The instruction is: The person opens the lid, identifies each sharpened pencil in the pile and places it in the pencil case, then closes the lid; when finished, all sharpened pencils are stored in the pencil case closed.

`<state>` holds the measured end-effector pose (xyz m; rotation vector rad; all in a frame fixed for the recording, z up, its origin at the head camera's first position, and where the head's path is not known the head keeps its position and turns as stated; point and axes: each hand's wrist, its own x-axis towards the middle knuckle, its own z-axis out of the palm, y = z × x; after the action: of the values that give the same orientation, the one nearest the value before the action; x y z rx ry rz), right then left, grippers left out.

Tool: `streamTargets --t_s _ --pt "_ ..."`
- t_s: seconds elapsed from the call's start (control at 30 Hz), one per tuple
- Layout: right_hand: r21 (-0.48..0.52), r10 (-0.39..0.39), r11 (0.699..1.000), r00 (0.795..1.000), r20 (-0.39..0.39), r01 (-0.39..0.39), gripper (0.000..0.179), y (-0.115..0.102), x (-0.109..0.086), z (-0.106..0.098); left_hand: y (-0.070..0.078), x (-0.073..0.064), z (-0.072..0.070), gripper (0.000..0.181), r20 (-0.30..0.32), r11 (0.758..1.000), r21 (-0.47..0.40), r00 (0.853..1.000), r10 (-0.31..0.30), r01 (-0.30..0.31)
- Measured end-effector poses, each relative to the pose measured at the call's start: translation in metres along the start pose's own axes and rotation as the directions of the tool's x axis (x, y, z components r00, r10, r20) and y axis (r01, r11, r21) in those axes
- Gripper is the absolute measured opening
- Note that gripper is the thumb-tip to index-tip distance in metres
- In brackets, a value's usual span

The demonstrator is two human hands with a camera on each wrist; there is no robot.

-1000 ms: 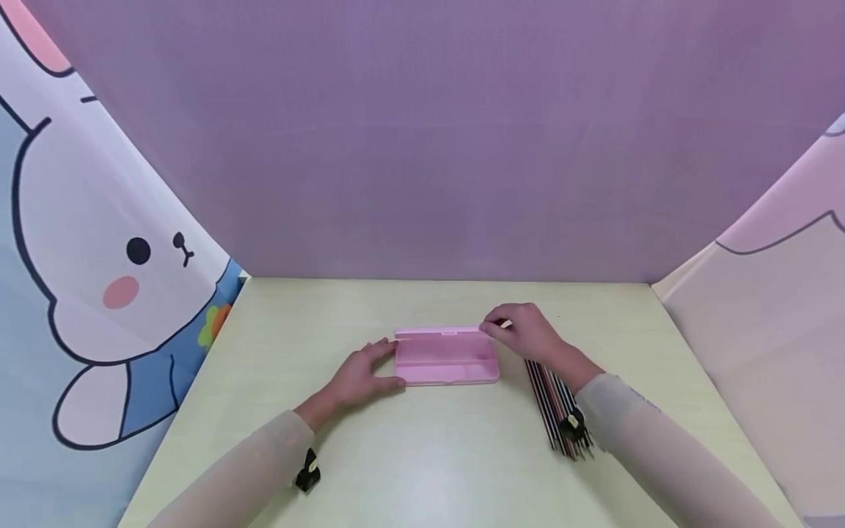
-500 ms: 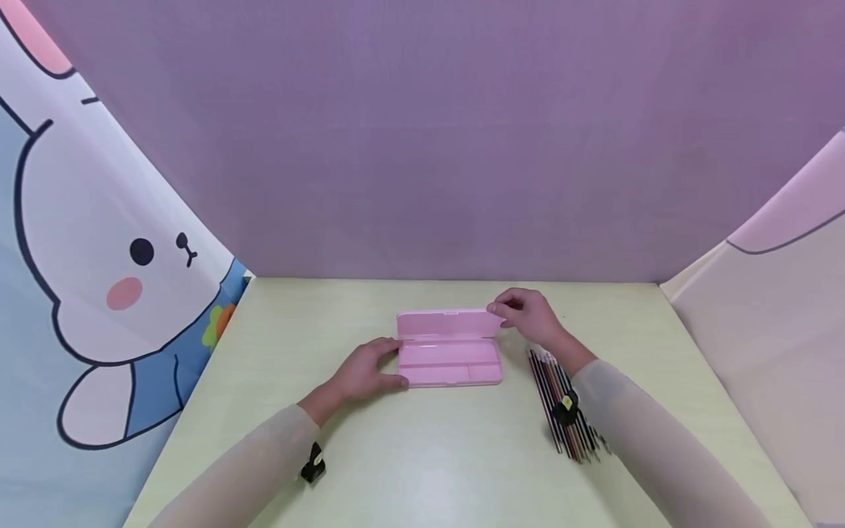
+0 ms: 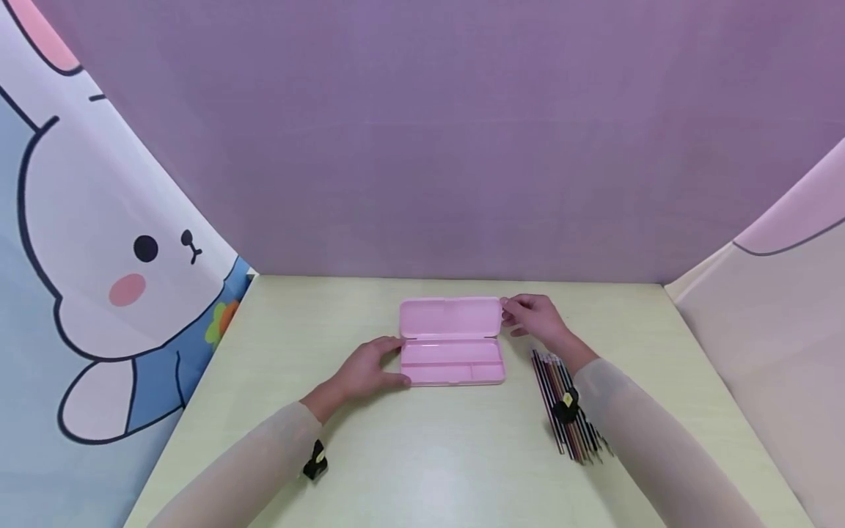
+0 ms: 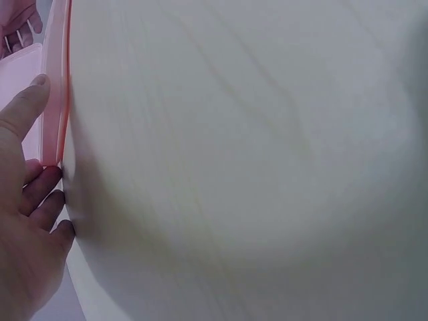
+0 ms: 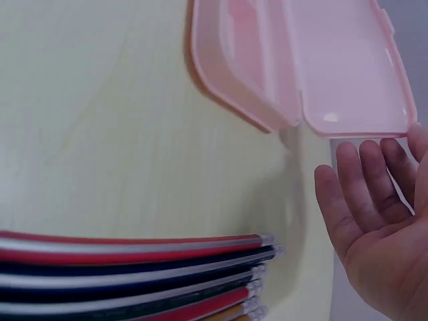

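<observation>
A pink plastic pencil case (image 3: 452,372) lies on the table with its lid (image 3: 451,317) raised and tilted back; no items show inside its compartments. My left hand (image 3: 363,370) holds the case's left end, the thumb on the front wall (image 4: 52,127) and the fingers by the end corner. At the lid's right corner is my right hand (image 3: 536,319). In the right wrist view its thumb touches the lid corner, and the other fingers (image 5: 364,190) extend loosely beside the lid, gripping nothing. A bundle of pencils (image 3: 561,411) lies right of the case, partly under the right wrist.
The pale wood-look table (image 3: 422,455) meets a purple backdrop (image 3: 462,147) at its far edge. A panel with a cartoon rabbit (image 3: 99,242) stands on the left, and a pale panel (image 3: 779,352) on the right. Each wrist wears a small black device (image 3: 566,405).
The lid has swung up and back from nearly edge-on, exposing its inner face. My right hand has gone slightly right and its fingers have loosened. The left hand stays at the case's left end.
</observation>
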<state>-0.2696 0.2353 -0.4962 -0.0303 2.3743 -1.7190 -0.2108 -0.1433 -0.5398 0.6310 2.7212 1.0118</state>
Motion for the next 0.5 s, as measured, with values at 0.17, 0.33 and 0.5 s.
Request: streamTargets --t_s 0.17,0.33,0.5 --pt "0.01 0.036 0.999 0.999 -0.027 -0.036 0.048 0.0031 0.0031 0.0031 0.0008 -0.0001 -0.0003 0.089 -0.003 1.0 0.004 1.0 -0.008 0.008" --pt "0.025 0.061 0.998 0.997 -0.04 -0.06 0.05 0.0038 0.0033 0.0048 0.0026 -0.0004 -0.0014 0.089 0.006 1.0 0.01 1.0 -0.016 0.016" --pt "0.017 0.06 0.998 0.998 -0.02 -0.06 0.048 0.0029 0.002 0.0047 0.0036 -0.0012 -0.0022 0.088 0.012 1.0 0.008 1.0 -0.023 0.023"
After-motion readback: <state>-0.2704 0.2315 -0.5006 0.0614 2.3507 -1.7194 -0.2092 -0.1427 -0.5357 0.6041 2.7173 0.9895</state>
